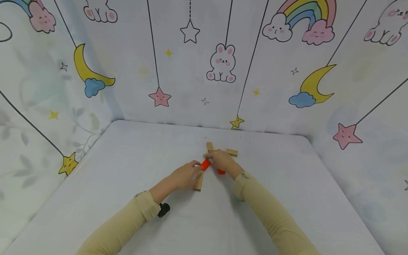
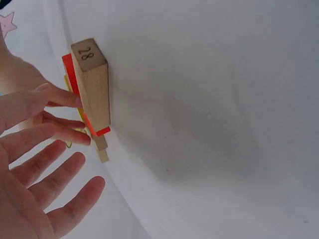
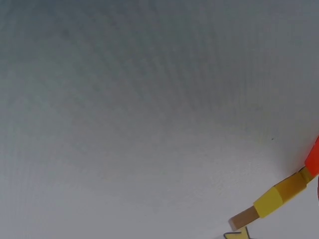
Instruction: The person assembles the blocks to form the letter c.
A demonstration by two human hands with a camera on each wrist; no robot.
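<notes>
My left hand (image 1: pixel 186 175) is beside a wooden block (image 1: pixel 199 181) and a red block (image 1: pixel 205 165), which lie end to end in a slanting line. Its fingers are spread and relaxed in the left wrist view, beside the wooden block marked 28 (image 2: pixel 94 94). My right hand (image 1: pixel 222 160) reaches over the far end of the red block, fingertips at a small wooden piece; whether it pinches that piece I cannot tell. Another red block (image 1: pixel 221 172) shows under the right hand. In the right wrist view, a yellow block (image 3: pixel 269 201) adjoins a wooden one (image 3: pixel 244 219).
Beyond the right hand lie two wooden blocks, one upper left (image 1: pixel 209 146) and one to the right (image 1: pixel 232 152). A black object (image 1: pixel 164 210) shows at the left sleeve's cuff. The white table (image 1: pixel 271 163) meets a patterned backdrop (image 1: pixel 191 71) at the back and sides.
</notes>
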